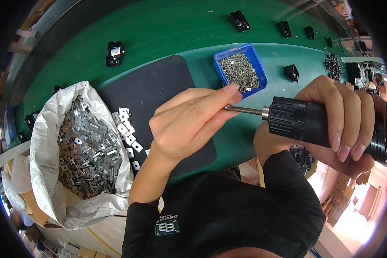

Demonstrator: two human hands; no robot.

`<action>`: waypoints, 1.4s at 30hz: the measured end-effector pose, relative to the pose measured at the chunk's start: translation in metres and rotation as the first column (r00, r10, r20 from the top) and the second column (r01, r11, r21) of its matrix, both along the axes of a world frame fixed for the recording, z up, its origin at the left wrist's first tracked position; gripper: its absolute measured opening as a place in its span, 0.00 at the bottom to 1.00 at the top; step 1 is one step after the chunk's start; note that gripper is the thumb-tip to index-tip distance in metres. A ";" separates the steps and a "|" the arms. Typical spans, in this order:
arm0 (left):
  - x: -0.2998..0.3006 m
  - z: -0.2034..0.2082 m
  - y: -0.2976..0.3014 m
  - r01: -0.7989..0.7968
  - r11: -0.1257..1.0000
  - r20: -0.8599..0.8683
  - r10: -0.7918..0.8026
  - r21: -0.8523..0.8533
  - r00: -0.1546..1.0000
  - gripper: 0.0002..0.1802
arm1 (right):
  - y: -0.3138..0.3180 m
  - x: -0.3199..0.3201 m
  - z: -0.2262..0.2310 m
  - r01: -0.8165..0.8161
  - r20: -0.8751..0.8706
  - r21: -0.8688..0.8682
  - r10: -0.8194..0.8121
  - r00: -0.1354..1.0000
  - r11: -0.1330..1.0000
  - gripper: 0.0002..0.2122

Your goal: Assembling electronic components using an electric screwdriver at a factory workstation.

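My right hand point(346, 114) is wrapped round a black electric screwdriver point(294, 120), which lies almost level with its bit pointing left. Thumb and forefinger of my left hand point(187, 120) pinch a small screw point(228, 107) at the end of the steel bit point(249, 111); the fingers hide most of the screw. Just beyond my left fingertips stands a blue bin point(261, 71) filled with small metal screws point(240, 71). Left of my left hand, several flat metal plates with holes point(125, 124) lie loose on a dark grey mat point(159, 81).
A white woven sack point(47, 159) heaped with metal plates point(88, 146) stands at the left. Black housings point(114, 53) sit along the green belt point(167, 30) at the back. Another black part point(291, 72) lies right of the bin, near a dark pile point(332, 66).
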State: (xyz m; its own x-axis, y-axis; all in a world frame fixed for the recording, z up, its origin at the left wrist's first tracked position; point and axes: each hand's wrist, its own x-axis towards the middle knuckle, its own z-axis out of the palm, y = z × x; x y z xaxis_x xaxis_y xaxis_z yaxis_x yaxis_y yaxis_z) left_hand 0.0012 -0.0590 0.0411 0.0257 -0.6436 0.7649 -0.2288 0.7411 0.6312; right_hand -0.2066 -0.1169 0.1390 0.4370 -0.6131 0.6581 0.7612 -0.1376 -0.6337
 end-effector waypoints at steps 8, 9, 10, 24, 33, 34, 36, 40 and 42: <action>-0.003 0.000 0.003 -0.097 0.995 0.134 0.098 -0.013 0.986 0.27 | 0.003 0.007 -0.002 0.025 0.015 -0.013 -0.025 1.000 1.000 0.22; -0.002 0.000 0.002 -0.094 0.995 0.134 0.095 -0.015 0.986 0.27 | 0.004 0.008 -0.002 0.028 0.016 -0.015 -0.027 0.999 0.999 0.23; -0.002 0.000 0.002 -0.106 0.994 0.131 0.109 -0.024 0.985 0.27 | 0.004 0.008 -0.002 0.028 0.017 -0.018 -0.028 0.999 0.999 0.23; -0.005 0.006 0.004 -0.222 0.957 0.243 0.264 -0.188 0.933 0.25 | 0.005 0.009 -0.006 0.034 -0.031 -0.039 -0.035 0.999 0.999 0.26; 0.008 0.001 0.009 -0.224 0.964 0.282 0.256 -0.143 0.925 0.24 | -0.003 0.030 -0.015 -0.031 0.053 -0.075 0.035 0.998 0.997 0.27; 0.009 0.001 0.011 -0.205 0.970 0.243 0.232 -0.132 0.942 0.28 | -0.002 0.030 -0.017 -0.045 0.046 -0.071 0.048 0.998 0.996 0.27; 0.013 -0.007 0.016 -0.203 0.972 0.196 0.223 -0.115 0.955 0.33 | 0.000 0.032 -0.021 -0.005 0.090 -0.024 0.007 0.996 1.000 0.28; 0.047 -0.030 0.041 -0.153 0.972 0.237 0.109 0.179 0.965 0.54 | 0.015 0.024 -0.035 0.187 -0.062 -0.018 -0.188 0.980 0.982 0.29; 0.054 -0.040 0.054 -0.255 0.881 0.468 0.045 0.398 0.883 0.64 | 0.027 0.032 -0.055 0.268 -0.084 0.022 -0.265 0.960 0.963 0.27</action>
State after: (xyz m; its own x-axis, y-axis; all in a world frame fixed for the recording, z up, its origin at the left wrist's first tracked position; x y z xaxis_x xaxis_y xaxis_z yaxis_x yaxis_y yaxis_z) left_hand 0.0553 -0.0053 0.0010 -0.1150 -0.9259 0.3598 -0.6405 0.3460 0.6856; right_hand -0.1747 -0.0896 0.0843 0.3051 -0.7352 0.6054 0.6464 -0.3069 -0.6985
